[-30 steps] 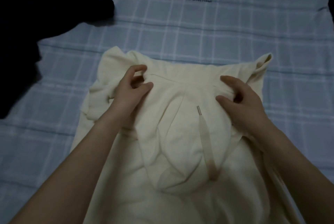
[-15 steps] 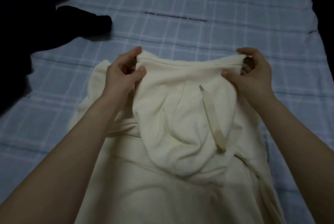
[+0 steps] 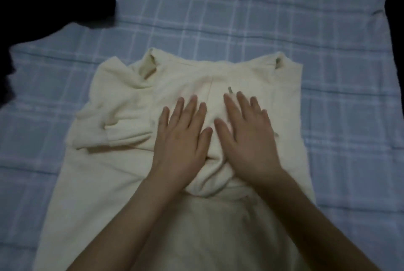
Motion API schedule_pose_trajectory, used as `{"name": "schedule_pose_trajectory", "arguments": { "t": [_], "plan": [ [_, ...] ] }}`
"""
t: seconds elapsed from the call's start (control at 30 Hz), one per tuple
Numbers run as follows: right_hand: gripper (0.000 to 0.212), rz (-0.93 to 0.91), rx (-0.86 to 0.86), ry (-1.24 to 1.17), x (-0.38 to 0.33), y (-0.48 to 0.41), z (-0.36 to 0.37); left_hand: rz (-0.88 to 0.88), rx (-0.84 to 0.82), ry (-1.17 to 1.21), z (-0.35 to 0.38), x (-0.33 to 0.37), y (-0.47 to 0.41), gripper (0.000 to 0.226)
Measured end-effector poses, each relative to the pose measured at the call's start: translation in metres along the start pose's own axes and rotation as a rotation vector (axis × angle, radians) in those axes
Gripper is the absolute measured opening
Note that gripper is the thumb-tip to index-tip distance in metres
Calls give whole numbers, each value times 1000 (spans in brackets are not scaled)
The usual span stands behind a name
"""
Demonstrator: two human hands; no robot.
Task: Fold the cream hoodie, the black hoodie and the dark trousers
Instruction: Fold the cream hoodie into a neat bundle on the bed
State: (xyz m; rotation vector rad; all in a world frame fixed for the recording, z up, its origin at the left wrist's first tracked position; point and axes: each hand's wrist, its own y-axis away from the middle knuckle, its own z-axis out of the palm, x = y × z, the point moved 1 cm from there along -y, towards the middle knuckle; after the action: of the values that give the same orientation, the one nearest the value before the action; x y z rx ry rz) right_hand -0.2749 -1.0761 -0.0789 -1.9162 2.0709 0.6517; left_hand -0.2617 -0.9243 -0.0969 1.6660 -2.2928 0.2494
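A blue checked bedsheet [image 3: 284,30] carries the cream hoodie [image 3: 122,183] and a black garment [image 3: 43,8].

Cream hoodie [image 3: 113,183] lies spread flat mid-frame, hood folded down onto its body, one sleeve folded in and bunched. Dark garment [image 3: 43,8] heaped top left, well apart; type unclear.

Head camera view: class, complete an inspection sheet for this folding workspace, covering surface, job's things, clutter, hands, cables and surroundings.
Surface: pale blue checked bed sheet, with a line of dark print near its far edge.
Job's things: cream fleece hoodie spread flat, hood turned down over its body, one sleeve folded in on the left; black garment bunched at far left, which one cannot be told.
Clutter: nothing seen.
Hands: left hand and right hand flat, side by side, pressing the hood.
Cables: nothing seen; only the hoodie's metal-tipped drawstring.
Surroundings: dark beyond the sheet, nothing distinguishable.
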Motion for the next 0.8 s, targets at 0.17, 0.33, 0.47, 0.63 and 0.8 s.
{"name": "schedule_pose_trajectory", "arguments": {
  "t": [0.17, 0.33, 0.47, 0.63, 0.8],
  "plan": [
    [60, -42, 66, 218, 40, 7, 46, -5, -1, -96, 38, -15, 7, 57],
    [59, -50, 73, 174, 26, 13, 30, -47, -63, -35, 18, -5, 9, 61],
    [56, -49, 115, 177, 19, 63, 24, -149, -33, 83, 5, 25, 50, 62],
    [55, -174, 88, 247, 57, 87, 50, -42, 14, -82, 52, 28, 80, 59],
    [56, -219, 158, 232, 61, 82, 59, -25, 129, -97, 70, 23, 79, 59]
  ]
}}
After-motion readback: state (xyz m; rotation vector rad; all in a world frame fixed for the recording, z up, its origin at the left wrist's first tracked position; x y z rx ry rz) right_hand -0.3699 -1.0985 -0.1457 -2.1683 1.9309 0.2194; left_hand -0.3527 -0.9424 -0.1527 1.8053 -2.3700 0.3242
